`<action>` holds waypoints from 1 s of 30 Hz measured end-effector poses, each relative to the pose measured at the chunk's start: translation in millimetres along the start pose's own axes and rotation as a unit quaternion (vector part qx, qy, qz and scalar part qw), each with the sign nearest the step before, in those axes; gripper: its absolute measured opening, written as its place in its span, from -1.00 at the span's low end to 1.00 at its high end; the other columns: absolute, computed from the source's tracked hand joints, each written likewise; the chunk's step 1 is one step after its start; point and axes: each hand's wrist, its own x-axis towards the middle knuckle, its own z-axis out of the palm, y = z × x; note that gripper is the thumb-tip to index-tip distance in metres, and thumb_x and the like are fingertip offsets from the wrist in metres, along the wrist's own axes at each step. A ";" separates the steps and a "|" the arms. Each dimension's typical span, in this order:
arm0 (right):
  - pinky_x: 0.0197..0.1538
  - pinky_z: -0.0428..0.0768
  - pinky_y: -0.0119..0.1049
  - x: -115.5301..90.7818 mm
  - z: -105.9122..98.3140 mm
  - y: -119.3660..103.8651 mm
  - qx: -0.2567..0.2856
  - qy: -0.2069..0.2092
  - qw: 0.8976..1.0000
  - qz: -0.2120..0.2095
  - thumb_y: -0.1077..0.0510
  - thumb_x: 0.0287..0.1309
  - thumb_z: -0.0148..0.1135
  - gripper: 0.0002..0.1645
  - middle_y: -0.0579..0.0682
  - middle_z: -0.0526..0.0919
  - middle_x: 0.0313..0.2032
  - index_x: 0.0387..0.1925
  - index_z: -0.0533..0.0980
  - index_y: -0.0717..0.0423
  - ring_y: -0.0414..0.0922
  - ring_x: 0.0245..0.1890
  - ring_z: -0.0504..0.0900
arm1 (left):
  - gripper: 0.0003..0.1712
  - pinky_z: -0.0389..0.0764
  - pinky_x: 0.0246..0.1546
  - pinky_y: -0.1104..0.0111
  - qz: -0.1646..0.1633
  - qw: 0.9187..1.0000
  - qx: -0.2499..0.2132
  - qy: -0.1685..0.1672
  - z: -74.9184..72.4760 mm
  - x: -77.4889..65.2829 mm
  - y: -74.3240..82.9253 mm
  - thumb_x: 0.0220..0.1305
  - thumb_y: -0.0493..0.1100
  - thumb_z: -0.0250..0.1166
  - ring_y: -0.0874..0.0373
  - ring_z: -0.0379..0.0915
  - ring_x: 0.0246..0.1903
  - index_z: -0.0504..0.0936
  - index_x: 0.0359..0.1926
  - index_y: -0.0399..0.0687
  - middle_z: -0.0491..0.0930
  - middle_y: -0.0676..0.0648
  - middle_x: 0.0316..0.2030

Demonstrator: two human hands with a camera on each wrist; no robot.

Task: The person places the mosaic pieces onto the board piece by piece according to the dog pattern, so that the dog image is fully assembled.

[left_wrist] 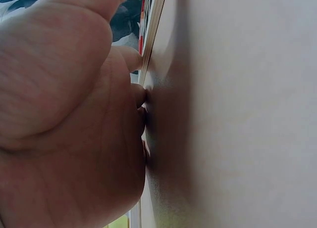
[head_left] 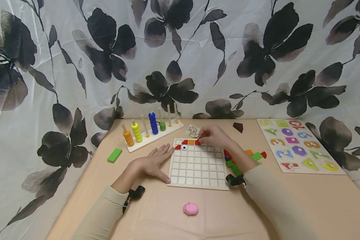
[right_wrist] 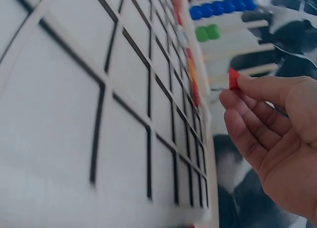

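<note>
A white grid board (head_left: 198,166) lies on the table, its squares divided by raised strips. Along its far left part sit red, orange and white tiles, one white tile (head_left: 184,147) bearing an eye. My left hand (head_left: 154,163) is spread flat on the table at the board's left side, thumb and fingertips right at the edge. Over the far edge, my right hand (head_left: 214,136) pinches a small red tile (right_wrist: 234,80) between thumb and index finger. The remaining fingers curl loosely below it in the right wrist view.
Loose coloured tiles (head_left: 236,169) lie right of the board, partly under the right forearm. A peg stacker (head_left: 138,146) with coloured rings and a picture card (head_left: 192,130) are behind. A number puzzle (head_left: 276,160) lies far right, a green block (head_left: 114,155) left, a pink lump (head_left: 190,209) in front.
</note>
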 end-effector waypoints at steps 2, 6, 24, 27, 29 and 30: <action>-0.32 0.55 -0.29 6.9 8.5 -1.2 -0.013 -0.013 1.000 -0.006 0.28 0.10 0.35 -0.92 -0.02 0.67 -0.38 -0.32 0.61 0.20 -0.08 -0.39 0.57 | 0.50 -0.39 0.41 -0.03 -0.001 1.000 0.000 0.000 0.4 -0.3 -0.1 -0.23 0.56 0.33 -0.07 -0.57 0.47 -0.30 0.53 0.07 -0.46 -0.16 0.50; -0.38 0.51 -0.34 14.9 23.1 -6.6 -0.028 -0.038 0.999 -0.010 0.32 0.06 0.37 -0.92 0.01 0.66 -0.43 -0.36 0.61 0.22 -0.09 -0.44 0.55 | 0.49 -0.39 0.41 -0.04 0.001 1.000 -0.001 0.002 0.7 -0.7 -0.1 -0.22 0.56 0.34 -0.08 -0.56 0.47 -0.29 0.53 0.06 -0.45 -0.16 0.50; -0.35 0.51 -0.35 18.9 40.4 -12.8 -0.148 -0.035 0.988 -0.014 0.27 -0.01 0.44 -0.91 -0.20 0.62 -0.55 -0.51 0.67 0.05 -0.21 -0.47 0.52 | 0.50 -0.38 0.41 -0.04 0.001 1.000 0.001 0.003 -0.6 -0.2 -0.5 -0.23 0.55 0.35 -0.08 -0.56 0.47 -0.28 0.53 0.05 -0.44 -0.17 0.50; -0.32 0.51 -0.35 19.5 40.3 -12.8 -0.161 -0.049 0.986 -0.001 0.25 0.01 0.44 -0.95 -0.20 0.66 -0.51 -0.46 0.71 0.03 -0.23 -0.45 0.52 | 0.50 -0.38 0.41 -0.04 0.000 1.000 0.003 -0.001 -0.1 0.4 -1.1 -0.23 0.56 0.33 -0.08 -0.56 0.47 -0.29 0.53 0.06 -0.45 -0.17 0.50; -0.29 0.52 -0.34 19.5 40.0 -13.0 -0.167 -0.058 0.984 0.012 0.23 0.03 0.43 -0.96 -0.20 0.69 -0.48 -0.41 0.73 0.03 -0.24 -0.42 0.54 | 0.49 -0.38 0.41 -0.04 -0.001 1.000 0.004 -0.001 -0.1 0.8 -1.3 -0.22 0.57 0.32 -0.09 -0.56 0.47 -0.29 0.53 0.07 -0.44 -0.17 0.50; -0.27 0.53 -0.34 19.4 39.7 -13.0 -0.170 -0.062 0.983 0.017 0.22 0.04 0.42 -0.94 -0.20 0.70 -0.46 -0.39 0.74 0.02 -0.25 -0.41 0.55 | 0.50 -0.38 0.41 -0.03 -0.002 1.000 0.005 -0.003 -0.2 1.1 -1.4 -0.23 0.58 0.32 -0.08 -0.56 0.47 -0.30 0.53 0.08 -0.45 -0.16 0.50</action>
